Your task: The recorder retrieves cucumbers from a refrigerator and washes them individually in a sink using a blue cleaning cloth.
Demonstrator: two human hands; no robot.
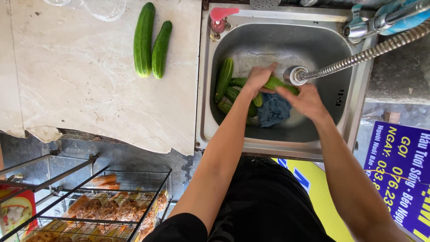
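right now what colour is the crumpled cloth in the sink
Blue; the crumpled cloth shows best in the head view.

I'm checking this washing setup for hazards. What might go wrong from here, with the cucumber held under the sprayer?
1. The cucumber, wet and held between left hand and right hand, may slip into the sink.
2. The sprayer head sits close to it, so water could splash out.
3. The two cucumbers on the counter lie loose and might roll.

pale marble counter [80,89], chipped along the front edge, with two cucumbers [151,42] lying side by side on top
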